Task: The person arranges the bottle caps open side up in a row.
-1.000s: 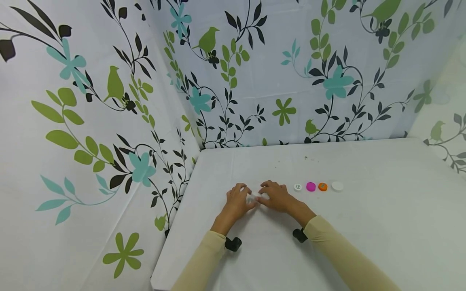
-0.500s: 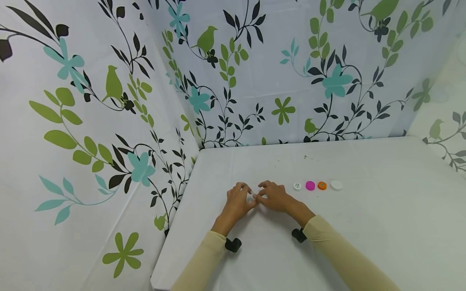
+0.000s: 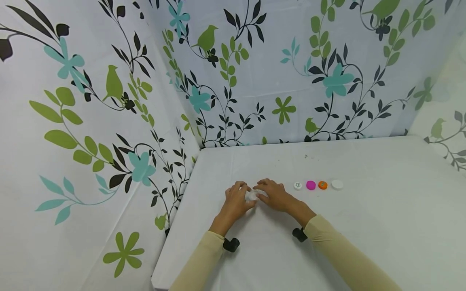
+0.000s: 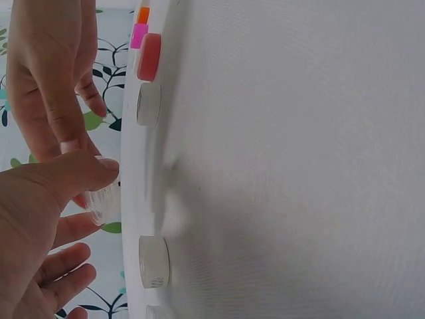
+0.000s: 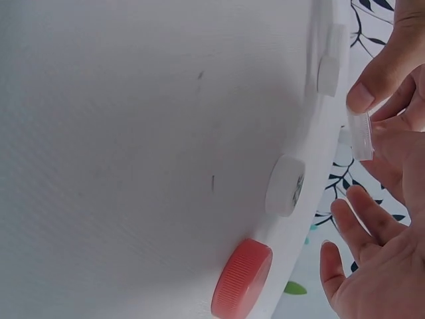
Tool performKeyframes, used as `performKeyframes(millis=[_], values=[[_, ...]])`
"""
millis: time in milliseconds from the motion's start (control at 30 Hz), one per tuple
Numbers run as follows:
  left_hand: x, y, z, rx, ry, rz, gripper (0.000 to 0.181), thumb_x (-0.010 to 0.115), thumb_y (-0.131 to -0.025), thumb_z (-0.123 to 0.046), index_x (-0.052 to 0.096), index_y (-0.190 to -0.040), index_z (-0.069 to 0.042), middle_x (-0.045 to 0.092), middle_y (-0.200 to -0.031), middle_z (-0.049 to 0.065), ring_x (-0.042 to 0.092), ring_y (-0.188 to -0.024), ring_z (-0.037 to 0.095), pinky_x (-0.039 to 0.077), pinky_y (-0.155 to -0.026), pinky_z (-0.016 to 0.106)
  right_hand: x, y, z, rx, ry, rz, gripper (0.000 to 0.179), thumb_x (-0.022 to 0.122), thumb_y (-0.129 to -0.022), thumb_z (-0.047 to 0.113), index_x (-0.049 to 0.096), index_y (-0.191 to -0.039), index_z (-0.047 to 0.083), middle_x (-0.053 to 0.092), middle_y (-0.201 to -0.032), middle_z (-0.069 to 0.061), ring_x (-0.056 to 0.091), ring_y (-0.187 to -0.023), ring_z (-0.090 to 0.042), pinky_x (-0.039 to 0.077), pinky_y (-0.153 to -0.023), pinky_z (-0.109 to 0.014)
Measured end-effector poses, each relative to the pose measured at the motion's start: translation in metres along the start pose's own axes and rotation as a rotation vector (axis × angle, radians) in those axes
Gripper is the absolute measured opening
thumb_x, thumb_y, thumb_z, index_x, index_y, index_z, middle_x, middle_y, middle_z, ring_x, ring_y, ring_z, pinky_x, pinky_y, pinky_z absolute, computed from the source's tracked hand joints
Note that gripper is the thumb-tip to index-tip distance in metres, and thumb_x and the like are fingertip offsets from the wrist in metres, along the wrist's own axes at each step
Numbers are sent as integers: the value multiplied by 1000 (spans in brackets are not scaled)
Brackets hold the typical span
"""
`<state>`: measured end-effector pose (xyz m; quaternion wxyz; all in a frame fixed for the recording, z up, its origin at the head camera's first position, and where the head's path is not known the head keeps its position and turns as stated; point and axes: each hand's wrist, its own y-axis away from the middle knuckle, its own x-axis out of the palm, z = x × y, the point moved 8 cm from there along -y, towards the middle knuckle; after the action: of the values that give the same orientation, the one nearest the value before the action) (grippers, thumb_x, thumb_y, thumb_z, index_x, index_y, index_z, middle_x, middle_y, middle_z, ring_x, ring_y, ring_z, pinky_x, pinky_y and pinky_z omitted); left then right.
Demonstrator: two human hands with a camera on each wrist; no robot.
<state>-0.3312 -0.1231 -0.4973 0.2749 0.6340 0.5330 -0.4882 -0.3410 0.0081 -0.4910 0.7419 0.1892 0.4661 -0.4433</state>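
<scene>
My left hand [image 3: 236, 202] pinches a clear plastic cap with a ridged edge [image 4: 103, 199], its thumb pressed on the near face. The right hand [image 3: 276, 196] meets it from the other side, with curled fingers at the cap's edge; the left thumb covers part of this contact in the left wrist view. Both hands work close together over the white table [image 3: 364, 226]. Near them stand a red cap [image 5: 242, 279], a white cap with dark markings [image 5: 285, 186] and a plain white cap [image 4: 149, 105]. The red one is not visible in the head view.
Right of the hands, a row of caps lies on the table: a white one with markings [image 3: 297, 185], a magenta one [image 3: 310, 185], an orange one [image 3: 323, 185] and a wider white one [image 3: 337, 184]. Patterned curtains [image 3: 284, 109] border the table.
My right hand's fingers have shifted slightly left and spread around the clear cap, which shows more between the hands than half a second ago. The left hand has barely moved.
</scene>
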Motion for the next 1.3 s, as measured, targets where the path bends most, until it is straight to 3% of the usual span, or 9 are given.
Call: performKeyframes(millis=[367,1033,1300], values=[[7,0,-5,47,-25,42,39,82,-94,-31,71,-122,-6,53,-145,16,53,-135,36,35,-113,57,11,-1,-13,39,21,33,39,79,-97,27,72,-133,12,59,-147,-16,55,-138,-38,44,-98,-58],[14,-3,-2,4,-13,87,38,86,-91,-28,73,-121,-8,55,-145,16,50,-137,37,34,-111,58,18,-1,-16,42,60,14,35,80,-96,27,75,-127,13,61,-145,-15,56,-137,-36,42,-98,-58],[9,-2,-4,-13,-22,114,46,87,-90,-28,70,-126,-7,53,-146,18,49,-138,39,36,-110,59,15,1,-17,48,82,34,46,80,-96,31,70,-136,12,58,-148,-16,55,-138,-37,42,-100,-60]])
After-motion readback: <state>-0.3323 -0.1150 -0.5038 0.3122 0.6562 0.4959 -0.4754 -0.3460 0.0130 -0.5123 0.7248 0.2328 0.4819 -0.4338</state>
